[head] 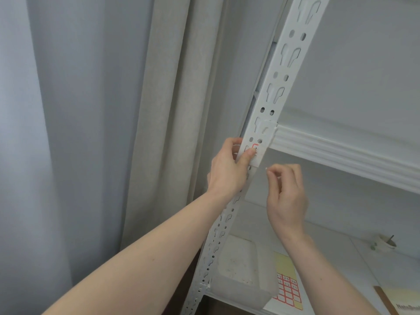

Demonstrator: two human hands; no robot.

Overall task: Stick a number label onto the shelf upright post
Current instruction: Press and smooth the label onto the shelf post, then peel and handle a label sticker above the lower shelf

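White post (268,105), left thumb (248,153) pressing label (256,148), right hand (285,189) curled

Both forearms are bare to the frame's lower edge — no sleeves, watch or rings show on the left hand (227,169) or right hand (287,192) beside the post (270,105).

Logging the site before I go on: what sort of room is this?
Probably a home or small storeroom: a white slotted shelf upright post, a pale curtain beside it, and a sheet of number labels on the lower shelf.
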